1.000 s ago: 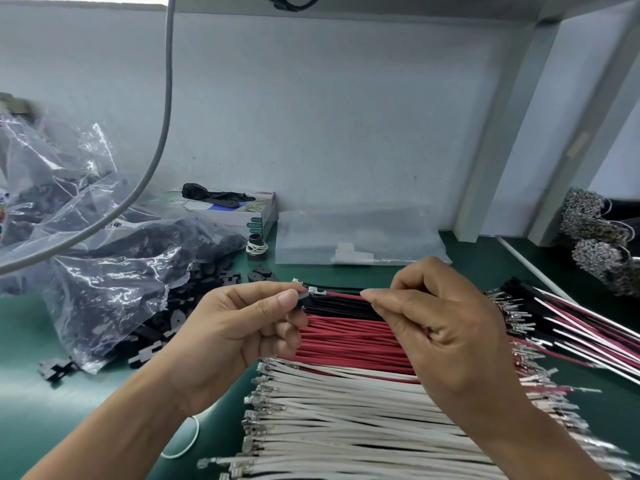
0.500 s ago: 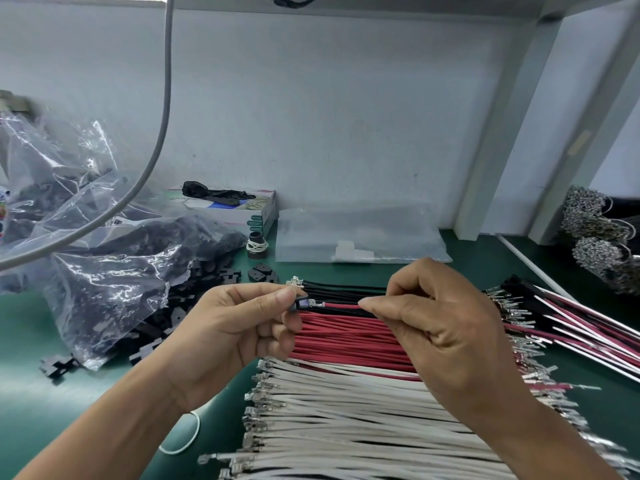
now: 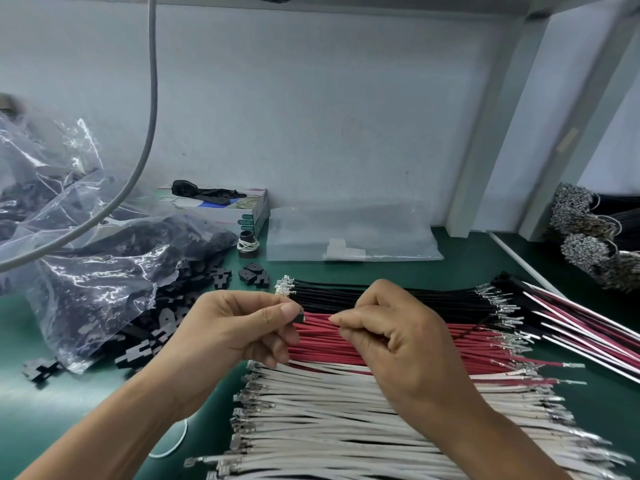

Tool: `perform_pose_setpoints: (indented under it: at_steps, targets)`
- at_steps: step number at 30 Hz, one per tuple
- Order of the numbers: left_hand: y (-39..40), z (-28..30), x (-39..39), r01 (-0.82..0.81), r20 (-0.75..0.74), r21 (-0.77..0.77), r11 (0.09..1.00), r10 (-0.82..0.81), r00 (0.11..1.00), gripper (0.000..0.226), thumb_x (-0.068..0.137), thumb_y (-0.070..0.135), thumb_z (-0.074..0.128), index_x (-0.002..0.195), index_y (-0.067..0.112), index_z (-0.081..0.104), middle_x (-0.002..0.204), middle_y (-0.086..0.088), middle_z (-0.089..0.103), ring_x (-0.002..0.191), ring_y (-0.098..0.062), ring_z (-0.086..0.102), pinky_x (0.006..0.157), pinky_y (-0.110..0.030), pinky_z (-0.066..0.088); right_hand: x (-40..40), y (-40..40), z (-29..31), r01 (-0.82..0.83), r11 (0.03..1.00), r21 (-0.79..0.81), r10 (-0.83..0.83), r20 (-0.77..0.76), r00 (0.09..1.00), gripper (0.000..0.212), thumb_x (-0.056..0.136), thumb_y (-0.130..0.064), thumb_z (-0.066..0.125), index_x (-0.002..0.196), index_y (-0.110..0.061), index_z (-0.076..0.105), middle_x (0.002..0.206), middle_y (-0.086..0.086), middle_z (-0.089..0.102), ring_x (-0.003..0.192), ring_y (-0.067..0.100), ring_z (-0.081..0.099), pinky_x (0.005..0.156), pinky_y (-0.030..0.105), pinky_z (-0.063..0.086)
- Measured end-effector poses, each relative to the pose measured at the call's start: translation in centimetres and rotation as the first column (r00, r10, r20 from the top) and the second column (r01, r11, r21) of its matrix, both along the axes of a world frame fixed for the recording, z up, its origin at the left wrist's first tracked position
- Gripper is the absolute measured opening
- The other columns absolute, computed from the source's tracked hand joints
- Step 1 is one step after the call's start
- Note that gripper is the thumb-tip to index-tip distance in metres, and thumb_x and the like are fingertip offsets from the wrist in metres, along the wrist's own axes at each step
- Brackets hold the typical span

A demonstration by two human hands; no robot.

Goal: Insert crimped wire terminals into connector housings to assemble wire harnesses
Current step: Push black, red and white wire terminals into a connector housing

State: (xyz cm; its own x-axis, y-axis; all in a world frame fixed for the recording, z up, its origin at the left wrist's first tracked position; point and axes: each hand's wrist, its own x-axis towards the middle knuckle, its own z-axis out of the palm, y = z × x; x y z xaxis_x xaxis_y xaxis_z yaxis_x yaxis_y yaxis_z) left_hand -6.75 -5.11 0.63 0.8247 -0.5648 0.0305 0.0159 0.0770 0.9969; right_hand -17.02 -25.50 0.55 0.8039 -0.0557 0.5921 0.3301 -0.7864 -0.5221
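Across the green bench (image 3: 41, 403) in front of us the largest thing is the spread of cut wires, lying side by side in three bands: white wires (image 3: 346, 420) nearest us, red wires (image 3: 467, 344) in the middle, black wires (image 3: 398, 296) farthest away, each tipped with small metal ends. To our left sits a crumpled clear bag (image 3: 86, 244) of black plastic housings, with loose housings (image 3: 138, 348) spilled out just beside it. A flat clear pouch (image 3: 349, 233) lies by the back wall, and a small carton (image 3: 239, 209) stands to its left.

Above the red band we hold our two hands close together. Our left hand (image 3: 235, 330) has its fingers curled, and thumb and forefinger pinch a small black connector (image 3: 298, 317), which pokes out just past the thumb tip, facing right. Our right hand (image 3: 391, 334) is also curled, its thumb and forefinger closed on a red wire (image 3: 318, 317) that runs the short gap from those fingertips to the connector's open face. The wire reaches the connector, but we cannot tell how far its end sits inside.
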Motion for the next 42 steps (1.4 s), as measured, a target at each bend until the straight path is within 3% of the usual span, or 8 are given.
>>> perform_pose_setpoints:
  at_steps: [3,7,14,26,32,35,39,42]
  targets:
    - [0.1,0.1,0.0,-0.074,0.199,0.033,0.997,0.066,0.978,0.033,0.069,0.027,0.087,0.101,0.02,0.083,0.088,-0.014,0.079,0.069,-0.02,0.072,0.059,-0.022,0.056,0.1,-0.3,-0.1,0.057,0.998,0.007,-0.057,-0.023,0.998,0.013,0.089,-0.02,0.076,0.096,-0.031,0.079,0.084,-0.018,0.058,0.083,0.004,0.062,0.069,0.011,0.043]
    - [0.3,0.1,-0.1,-0.045,0.341,0.061,0.997,0.021,0.94,0.023,0.071,0.022,0.086,0.094,0.019,0.084,0.076,-0.012,0.076,0.063,-0.017,0.07,0.058,-0.021,0.055,-0.1,0.0,-0.2,0.072,0.997,-0.035,-0.073,-0.023,0.997,0.003,0.089,-0.031,0.074,0.09,-0.032,0.076,0.084,-0.017,0.058,0.079,0.006,0.061,0.063,0.02,0.047]
    - [0.3,0.2,-0.2,-0.007,0.305,0.151,0.989,-0.04,0.951,0.029,0.063,0.035,0.088,0.091,0.027,0.085,0.07,-0.013,0.076,0.059,-0.018,0.07,0.056,-0.022,0.056,-0.1,-0.1,-0.1,0.084,0.993,-0.085,-0.087,-0.025,0.996,0.007,0.09,-0.035,0.073,0.085,-0.03,0.075,0.082,-0.016,0.059,0.077,0.006,0.06,0.063,0.024,0.049]
    - [0.1,-0.3,-0.3,-0.002,0.26,0.061,0.998,-0.014,0.966,0.027,0.065,0.026,0.087,0.09,0.018,0.085,0.067,-0.016,0.074,0.056,-0.021,0.068,0.054,-0.024,0.055,0.1,0.9,-0.8,0.012,0.999,-0.035,-0.011,0.041,0.999,0.011,0.09,-0.029,0.067,0.083,-0.022,0.072,0.08,-0.02,0.05,0.074,-0.002,0.053,0.067,0.009,0.039]
    - [-0.2,-0.6,0.1,0.012,0.266,0.052,0.999,-0.025,0.964,0.025,0.07,0.028,0.087,0.093,0.018,0.084,0.069,-0.015,0.074,0.056,-0.019,0.067,0.053,-0.024,0.055,-0.4,-0.2,0.9,0.16,0.958,-0.237,-0.137,0.108,0.985,0.013,0.089,-0.039,0.066,0.083,-0.03,0.073,0.081,-0.017,0.056,0.075,0.005,0.054,0.061,0.025,0.047]
    - [0.2,-0.7,0.3,-0.046,0.308,0.066,0.997,0.024,0.951,0.023,0.072,0.03,0.087,0.093,0.021,0.084,0.069,-0.012,0.075,0.055,-0.016,0.067,0.05,-0.023,0.053,-0.9,0.8,1.3,0.127,0.931,-0.342,-0.062,0.196,0.979,0.007,0.086,-0.033,0.072,0.085,-0.026,0.071,0.086,-0.013,0.055,0.079,0.011,0.051,0.063,0.024,0.043]
    - [0.3,-0.7,0.6,-0.121,0.296,0.03,0.992,0.106,0.949,0.024,0.069,0.029,0.086,0.091,0.019,0.083,0.068,-0.013,0.074,0.053,-0.015,0.064,0.049,-0.022,0.05,-1.2,2.5,0.9,-0.162,0.92,-0.357,0.083,-0.228,0.97,0.03,0.082,-0.06,0.062,0.094,-0.034,0.071,0.088,-0.02,0.058,0.085,-0.001,0.049,0.069,0.027,0.045]
    - [0.1,-0.9,0.7,-0.136,0.297,0.043,0.99,0.118,0.948,0.023,0.069,0.029,0.086,0.09,0.02,0.083,0.067,-0.012,0.073,0.053,-0.016,0.063,0.048,-0.021,0.049,-1.1,2.6,0.3,-0.211,0.916,-0.341,0.101,-0.311,0.945,0.021,0.086,-0.051,0.061,0.097,-0.037,0.07,0.087,-0.02,0.058,0.087,-0.001,0.046,0.074,0.029,0.045]
